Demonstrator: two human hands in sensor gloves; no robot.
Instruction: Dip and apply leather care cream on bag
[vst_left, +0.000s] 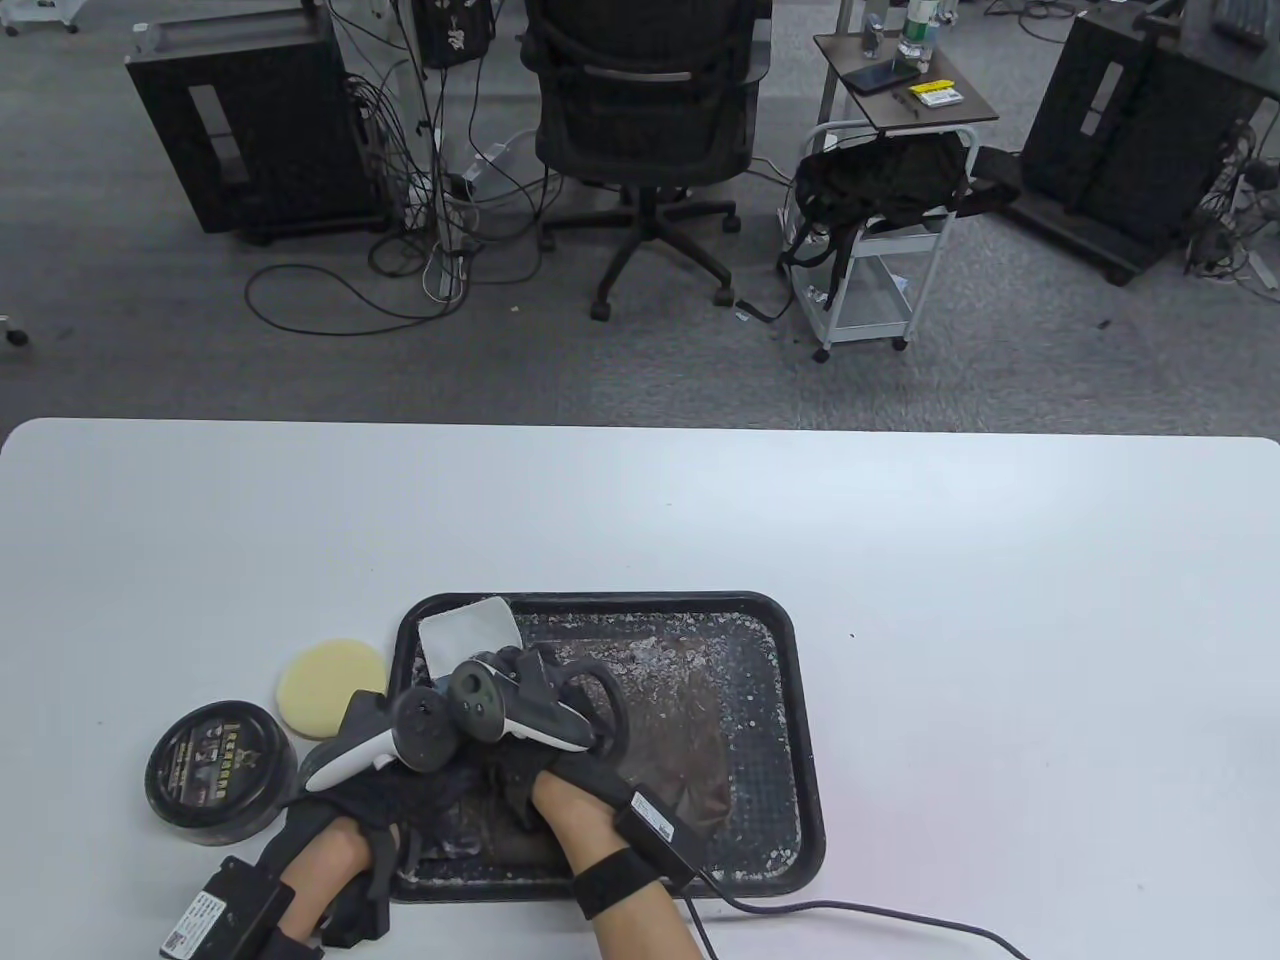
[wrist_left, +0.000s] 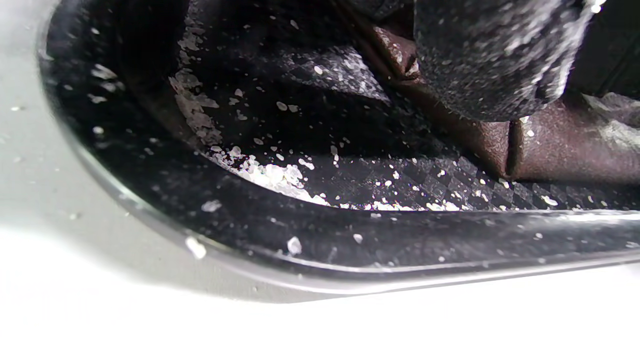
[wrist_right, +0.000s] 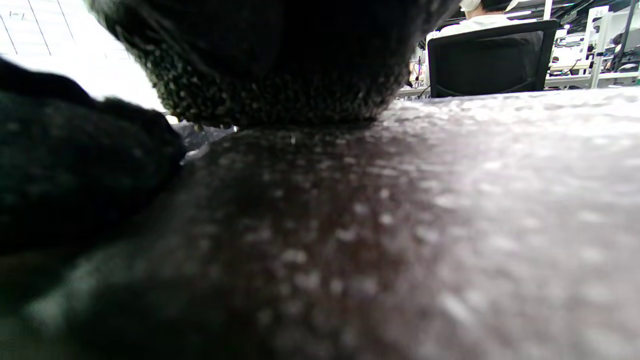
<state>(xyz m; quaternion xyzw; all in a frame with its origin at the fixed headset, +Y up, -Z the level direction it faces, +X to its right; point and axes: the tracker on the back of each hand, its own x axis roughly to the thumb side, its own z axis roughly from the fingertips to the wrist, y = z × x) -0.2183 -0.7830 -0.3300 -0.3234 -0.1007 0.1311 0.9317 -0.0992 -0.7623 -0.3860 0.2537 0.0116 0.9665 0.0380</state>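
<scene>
The sponge (vst_left: 330, 688) and cream tin (vst_left: 220, 776) lie just left of the left hand (vst_left: 400, 790), nearer than the right hand (vst_left: 520, 775) pressing the bag (vst_left: 690, 740); neither hand's fingers can be read.

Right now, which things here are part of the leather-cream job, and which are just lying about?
For the job: brown leather bag, cream tin, yellow sponge, black tray, both hands.

Lying about: white cloth, office chair, cart.
</scene>
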